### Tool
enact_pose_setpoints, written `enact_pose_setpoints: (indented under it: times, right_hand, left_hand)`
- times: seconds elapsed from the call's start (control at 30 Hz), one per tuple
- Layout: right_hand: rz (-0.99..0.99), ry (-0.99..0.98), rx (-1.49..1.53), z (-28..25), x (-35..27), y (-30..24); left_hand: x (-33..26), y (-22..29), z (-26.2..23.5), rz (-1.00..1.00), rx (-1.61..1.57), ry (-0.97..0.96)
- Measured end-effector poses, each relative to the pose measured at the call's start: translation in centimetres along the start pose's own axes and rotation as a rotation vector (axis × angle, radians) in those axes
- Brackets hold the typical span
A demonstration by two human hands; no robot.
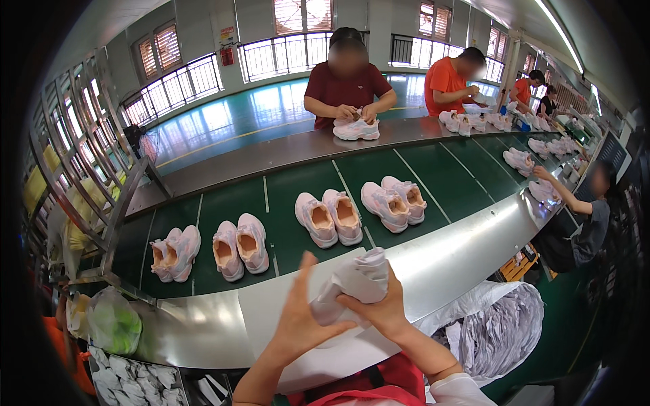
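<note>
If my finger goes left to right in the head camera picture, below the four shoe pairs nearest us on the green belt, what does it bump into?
See-through bag with something green inside → left hand → white paper bundle → right hand → big white sack.
</note>
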State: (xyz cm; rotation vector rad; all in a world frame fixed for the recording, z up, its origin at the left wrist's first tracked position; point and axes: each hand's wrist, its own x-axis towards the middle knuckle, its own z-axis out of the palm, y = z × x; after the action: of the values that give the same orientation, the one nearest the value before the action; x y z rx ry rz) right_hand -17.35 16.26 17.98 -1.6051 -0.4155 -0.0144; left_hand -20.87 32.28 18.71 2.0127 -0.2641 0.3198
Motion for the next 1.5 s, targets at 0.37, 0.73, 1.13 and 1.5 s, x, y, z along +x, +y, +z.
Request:
enact_pose_setpoints:
  times: [0.37,0.73,1.13,1.5]
  right_hand:
    - [-0.634,0.142,-0.548,-3.6,-0.2,-1.2]
    - [-0.872,-0.817,-0.321,2.0,-0.6,0.6]
    - [-0.359,0.013,-0.183,2.3,0.7,2.9]
    - [-0.451,0.046,-0.695,2.1,3.1,3.1]
  left_hand:
    - [-1.2,-9.3,-1.4,-0.272,-0.617,-0.098]
    - [3.2,-5.2,0.3,-0.377,-0.962,-0.839]
    - [0.7,-12.6,3.5,-0.033,-0.439,-0.141]
    - [3.5,-6.3,-0.8,-0.213,-0.561,-0.031]
